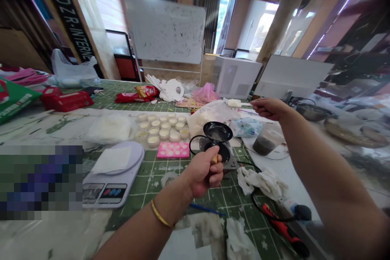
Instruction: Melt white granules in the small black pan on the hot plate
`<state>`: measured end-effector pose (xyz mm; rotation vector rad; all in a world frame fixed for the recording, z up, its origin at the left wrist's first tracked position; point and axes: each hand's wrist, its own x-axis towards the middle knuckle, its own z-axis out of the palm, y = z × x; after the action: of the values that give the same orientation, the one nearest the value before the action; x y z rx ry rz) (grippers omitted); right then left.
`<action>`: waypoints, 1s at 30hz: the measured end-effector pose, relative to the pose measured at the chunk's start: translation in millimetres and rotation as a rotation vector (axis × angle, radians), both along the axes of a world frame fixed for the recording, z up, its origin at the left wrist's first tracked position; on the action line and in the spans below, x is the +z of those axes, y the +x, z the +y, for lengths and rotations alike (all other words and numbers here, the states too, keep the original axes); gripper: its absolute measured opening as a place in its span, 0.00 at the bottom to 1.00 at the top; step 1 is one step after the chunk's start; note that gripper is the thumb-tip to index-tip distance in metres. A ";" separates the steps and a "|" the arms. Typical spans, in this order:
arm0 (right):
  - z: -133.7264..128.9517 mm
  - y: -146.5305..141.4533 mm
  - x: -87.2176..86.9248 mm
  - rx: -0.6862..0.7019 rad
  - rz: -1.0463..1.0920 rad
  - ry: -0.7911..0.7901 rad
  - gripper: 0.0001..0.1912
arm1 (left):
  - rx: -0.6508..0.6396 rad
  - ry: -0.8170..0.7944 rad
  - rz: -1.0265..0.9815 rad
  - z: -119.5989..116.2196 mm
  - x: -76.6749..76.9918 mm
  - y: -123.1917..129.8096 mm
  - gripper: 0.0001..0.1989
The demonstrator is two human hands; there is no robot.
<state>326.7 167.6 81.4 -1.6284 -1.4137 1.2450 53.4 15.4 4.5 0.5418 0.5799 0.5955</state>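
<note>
My left hand (207,169) is closed around the wooden handle (215,159) of a small black pan (217,131). The pan is held above a small electric hot plate (232,163), whose dark heating disc shows partly behind the hand. My right hand (268,108) is stretched out to the far right with its fingers pinched together. Close to its fingertips are a small white block (234,102) and a thin pale stick; what the fingers hold is too small to make out. A pink silicone mold (173,150) with pale fillings lies left of the hot plate.
Several small round cups (164,134) with pale contents stand behind the mold. A kitchen scale (117,174) bearing a white sheet is on the left. A clear beaker (268,140) with dark contents, crumpled tissue (265,183), a power strip (289,203) and a red-black tool (283,229) lie right.
</note>
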 end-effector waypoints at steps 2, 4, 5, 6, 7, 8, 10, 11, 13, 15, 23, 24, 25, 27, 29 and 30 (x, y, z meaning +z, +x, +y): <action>-15.6 -11.8 3.7 0.043 0.032 0.009 0.06 | 0.005 0.019 0.004 -5.5 4.6 -9.0 0.15; -29.7 -28.7 4.1 0.099 0.053 0.015 0.04 | 0.007 0.025 0.001 -13.9 7.4 -21.4 0.15; -36.1 -39.1 3.2 0.133 0.051 0.017 0.04 | 0.009 0.021 -0.003 -18.9 7.8 -29.0 0.15; -42.1 -50.7 1.6 0.171 0.042 0.020 0.05 | 0.016 0.015 -0.006 -24.3 7.6 -37.5 0.15; -47.6 -63.5 -0.3 0.209 0.024 0.025 0.06 | 0.026 0.008 -0.009 -30.0 6.8 -46.8 0.15; -52.7 -77.3 -2.6 0.245 -0.005 0.036 0.07 | 0.039 0.002 -0.011 -36.1 5.7 -56.8 0.15; -61.8 -107.1 -7.3 0.304 -0.071 0.060 0.08 | 0.070 -0.008 -0.012 -48.6 2.9 -77.8 0.15; -65.8 -122.8 -9.5 0.329 -0.105 0.076 0.08 | 0.091 -0.009 -0.006 -54.8 1.6 -88.3 0.15; -73.5 -155.2 -13.3 0.362 -0.218 0.157 0.08 | 0.142 -0.010 0.012 -66.7 -0.2 -108.6 0.16; -81.6 -187.5 -16.6 0.403 -0.391 0.323 0.08 | 0.207 -0.012 0.039 -77.1 -1.3 -127.1 0.15; -130.6 -284.2 -34.3 0.798 -1.046 0.973 0.17 | 0.380 0.024 0.103 -100.8 -12.4 -184.5 0.15; -135.8 -291.5 -36.5 0.824 -1.094 1.013 0.18 | 0.397 0.028 0.119 -102.0 -14.2 -190.2 0.15; -139.7 -298.2 -38.6 0.839 -1.125 1.050 0.18 | 0.414 0.031 0.133 -102.9 -16.1 -195.6 0.15; -142.7 -310.0 -42.5 0.849 -1.153 1.106 0.19 | 0.442 0.042 0.150 -103.3 -20.3 -206.0 0.16; -139.6 -320.4 -46.1 0.840 -1.148 1.119 0.19 | 0.451 0.053 0.140 -102.1 -25.2 -215.6 0.16; -136.4 -325.1 -47.6 0.832 -1.126 1.107 0.20 | 0.449 0.056 0.128 -100.9 -27.7 -220.2 0.16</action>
<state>1.6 31.2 33.8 -0.8199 -2.8640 -0.4552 -166.8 -85.5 -23.2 0.5065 0.8166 1.0094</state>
